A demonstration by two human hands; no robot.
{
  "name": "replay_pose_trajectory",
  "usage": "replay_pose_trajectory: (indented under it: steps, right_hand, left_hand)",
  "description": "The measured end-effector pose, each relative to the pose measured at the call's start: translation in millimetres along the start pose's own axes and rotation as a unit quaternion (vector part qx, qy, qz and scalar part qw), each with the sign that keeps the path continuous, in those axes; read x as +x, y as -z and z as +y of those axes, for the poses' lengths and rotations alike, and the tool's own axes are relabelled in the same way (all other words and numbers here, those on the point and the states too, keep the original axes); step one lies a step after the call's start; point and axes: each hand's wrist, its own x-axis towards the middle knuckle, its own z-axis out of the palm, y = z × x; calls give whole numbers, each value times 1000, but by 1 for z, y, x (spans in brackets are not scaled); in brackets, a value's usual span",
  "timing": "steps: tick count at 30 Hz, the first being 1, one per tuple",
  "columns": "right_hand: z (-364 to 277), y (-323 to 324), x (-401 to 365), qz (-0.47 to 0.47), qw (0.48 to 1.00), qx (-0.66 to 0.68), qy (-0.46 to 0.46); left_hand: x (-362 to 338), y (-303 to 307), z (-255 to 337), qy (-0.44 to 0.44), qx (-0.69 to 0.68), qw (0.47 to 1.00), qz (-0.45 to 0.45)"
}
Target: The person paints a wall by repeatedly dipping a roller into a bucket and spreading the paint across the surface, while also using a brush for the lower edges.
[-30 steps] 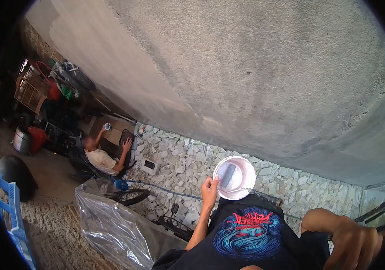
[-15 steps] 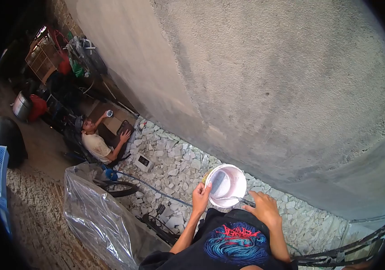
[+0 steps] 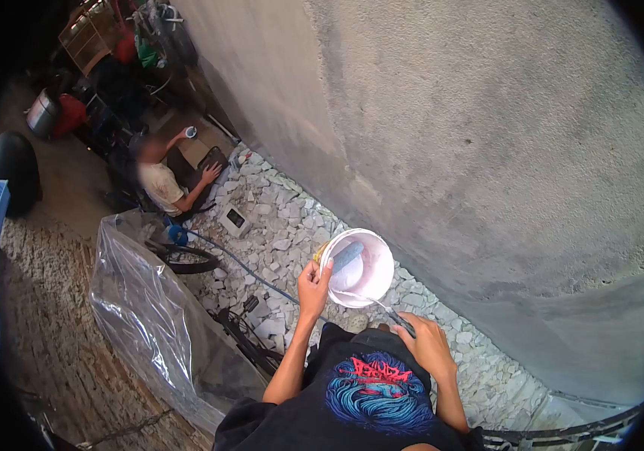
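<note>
A white bucket (image 3: 381,264) is tilted toward me in front of my body. My left hand (image 3: 312,290) is closed on its left rim, thumb over the edge. Inside the bucket lies a grey-blue paint roller (image 3: 347,258). Its wire frame comes out over the near rim to a dark handle. My right hand (image 3: 430,347) is wrapped round that handle, just right of the bucket. The bucket's bottom is partly hidden by the roller.
A bare plastered wall (image 3: 487,143) rises on the right. Broken stones (image 3: 284,240) cover the ground, with a hose (image 3: 250,272) across them. At the left are clear plastic sheeting (image 3: 156,316), a bicycle wheel (image 3: 186,259), a hollow block (image 3: 234,220) and a seated co-worker (image 3: 160,180) holding a cup.
My right hand's fingers have closed round the roller handle from a looser, spread pose. The bucket and both hands appear farther left and higher in view as the camera shifts.
</note>
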Motion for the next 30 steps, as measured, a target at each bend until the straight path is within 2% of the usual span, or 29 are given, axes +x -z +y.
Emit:
replay_pose_trajectory:
  steps: [2,12,16,18,21,23,26,30]
  right_hand:
    - [9,2,0,9,999,-15,31]
    - [12,15,16,-62,992,-86,68]
    - [8,21,12,-80,984,-136,79]
    - [8,26,11,-90,981,-156,75]
    - [10,25,10,-132,971,-188,67]
    - [15,23,10,-109,968,-200,103]
    - [9,25,16,-125,964,-199,121]
    - [-2,19,26,-157,955,-211,134]
  left_hand:
    - [-4,4,-3,-7,3,1000,18]
    - [-34,-4,13,-60,46,995,60]
    - [-48,-15,-1,-58,34,994,88]
    - [-59,-21,-5,-34,4,996,82]
    - [-73,-25,-13,-13,31,996,88]
    - [-79,-24,-17,1,28,994,107]
    - [-78,-17,-24,10,3,989,146]
    - [-79,-9,-23,45,-22,988,149]
